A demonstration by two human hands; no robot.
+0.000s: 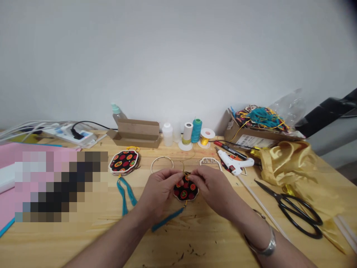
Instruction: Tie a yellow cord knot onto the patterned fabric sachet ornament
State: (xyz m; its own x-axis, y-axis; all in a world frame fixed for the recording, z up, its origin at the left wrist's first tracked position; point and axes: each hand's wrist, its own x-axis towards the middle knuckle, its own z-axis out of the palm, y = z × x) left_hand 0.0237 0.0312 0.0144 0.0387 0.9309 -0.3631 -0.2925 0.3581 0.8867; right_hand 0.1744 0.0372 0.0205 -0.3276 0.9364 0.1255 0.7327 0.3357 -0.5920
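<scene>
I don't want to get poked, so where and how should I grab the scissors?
Probably by the handle loops, coming from the near right: the scissors lie with the loops toward that side and the pointed blades aimed far left.

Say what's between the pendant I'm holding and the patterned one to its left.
In the head view, your left hand, with a pale hoop beyond it.

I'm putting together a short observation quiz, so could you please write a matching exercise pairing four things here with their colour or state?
1. Glue gun
2. Scissors
3. Spool of thread beside the white one
4. Nearer patterned pendant

A. Black, with two looped handles
B. Left hand and right hand at its top edge
C. Mostly white, lying down
D. Teal, standing upright

Pairs: 1-C, 2-A, 3-D, 4-B
</scene>
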